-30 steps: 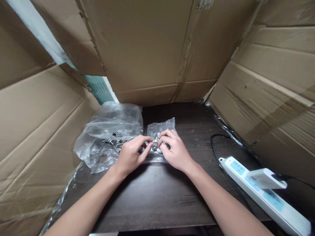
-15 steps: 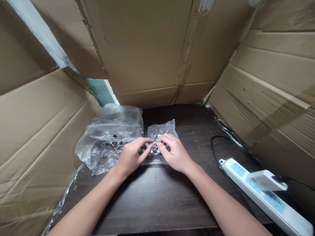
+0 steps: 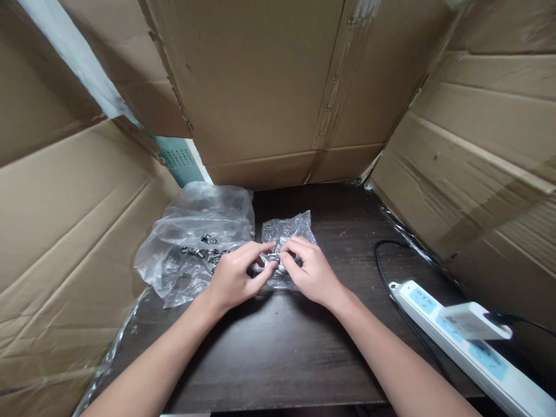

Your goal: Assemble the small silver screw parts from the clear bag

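Between my two hands is a small metal screw (image 3: 273, 256), lying roughly level above a small clear plastic bag (image 3: 286, 227). My right hand (image 3: 309, 267) pinches its right end between thumb and fingers. My left hand (image 3: 238, 272) is at the left end, its thumb and index finger parted around the metal, the thumb tip close beneath it. To the left, a larger clear plastic bag (image 3: 204, 202) lies spread out, with several dark metal screws (image 3: 209, 239) in or on it. Fine detail of the held piece is too small to tell.
A white power strip (image 3: 460, 341) with a white plug-in adapter (image 3: 473, 320) lies at the right, a black cable (image 3: 377, 260) beside it. Cardboard walls (image 3: 260, 87) enclose the dark table (image 3: 278, 359) at the back and both sides.
The thumb and index finger of my left hand have spread apart around the metal piece. My right hand keeps its pinch. The whole view has shifted slightly.
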The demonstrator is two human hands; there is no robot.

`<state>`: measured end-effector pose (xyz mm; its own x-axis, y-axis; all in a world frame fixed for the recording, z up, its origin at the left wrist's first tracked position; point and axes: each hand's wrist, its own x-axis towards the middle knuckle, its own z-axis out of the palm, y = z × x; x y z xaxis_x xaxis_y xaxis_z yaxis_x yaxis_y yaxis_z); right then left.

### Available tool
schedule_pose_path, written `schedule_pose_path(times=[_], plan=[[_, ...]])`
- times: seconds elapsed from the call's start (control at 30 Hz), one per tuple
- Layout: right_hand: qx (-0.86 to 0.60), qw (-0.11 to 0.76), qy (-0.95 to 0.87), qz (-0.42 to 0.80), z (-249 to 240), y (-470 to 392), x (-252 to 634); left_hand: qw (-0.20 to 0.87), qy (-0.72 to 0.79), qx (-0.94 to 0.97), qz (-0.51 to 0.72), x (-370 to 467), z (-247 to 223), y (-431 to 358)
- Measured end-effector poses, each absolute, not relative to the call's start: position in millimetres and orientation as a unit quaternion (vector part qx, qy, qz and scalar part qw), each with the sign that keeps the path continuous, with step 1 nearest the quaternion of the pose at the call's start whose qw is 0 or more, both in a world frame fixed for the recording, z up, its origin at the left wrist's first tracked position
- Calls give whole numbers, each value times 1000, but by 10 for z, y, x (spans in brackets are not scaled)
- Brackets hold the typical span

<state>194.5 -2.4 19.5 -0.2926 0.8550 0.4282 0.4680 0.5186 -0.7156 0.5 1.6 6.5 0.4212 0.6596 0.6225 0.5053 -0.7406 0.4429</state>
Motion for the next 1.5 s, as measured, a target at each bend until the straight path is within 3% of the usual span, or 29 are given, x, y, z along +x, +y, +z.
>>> schedule_pose_path(times=[0.87,1.5], plan=[[-441,403,-748,290,179,-16,1933,114,343,846,392,-49,30,63],[-429,387,-776,254,138,-8,1951,117,325,857,382,-46,29,70]])
